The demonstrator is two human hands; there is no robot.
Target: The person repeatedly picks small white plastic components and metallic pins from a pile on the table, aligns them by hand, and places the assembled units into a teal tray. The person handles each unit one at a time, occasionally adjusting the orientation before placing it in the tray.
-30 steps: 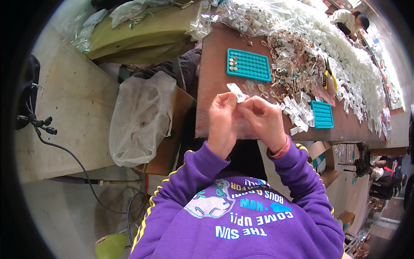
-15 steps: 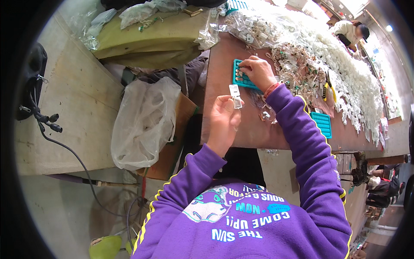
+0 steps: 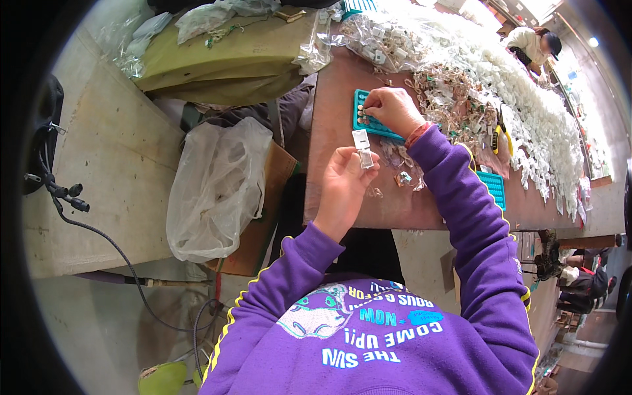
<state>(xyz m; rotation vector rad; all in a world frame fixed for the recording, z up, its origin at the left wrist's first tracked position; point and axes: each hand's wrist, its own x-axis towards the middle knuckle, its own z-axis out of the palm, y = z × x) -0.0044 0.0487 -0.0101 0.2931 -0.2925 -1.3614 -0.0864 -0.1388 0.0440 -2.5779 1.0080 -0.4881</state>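
Note:
My left hand (image 3: 340,187) pinches a small hinged plastic case (image 3: 362,146) between thumb and fingers, over the near left edge of the table. The case hangs open, with a white upper half and a clear lower half. Just beyond it lies a teal tray (image 3: 383,130) with rows of wells. Several small round pale discs (image 3: 363,118) sit in the tray's left part. My right hand (image 3: 395,110) reaches over the tray, thumb and fingertips closed together at the discs. Whatever may be between those fingertips is too small to make out.
Tangled small parts with thin wires (image 3: 454,99) lie right of the tray, before a large heap of white pieces (image 3: 513,112). Yellow-black pliers (image 3: 498,138) and a second teal tray (image 3: 492,187) lie nearby. A plastic bag (image 3: 214,191) hangs left. Another person (image 3: 530,46) sits far right.
My left hand has shifted slightly right with the case, whose lower half now faces up more squarely. My right hand stays over the tray, its fingertips slightly moved.

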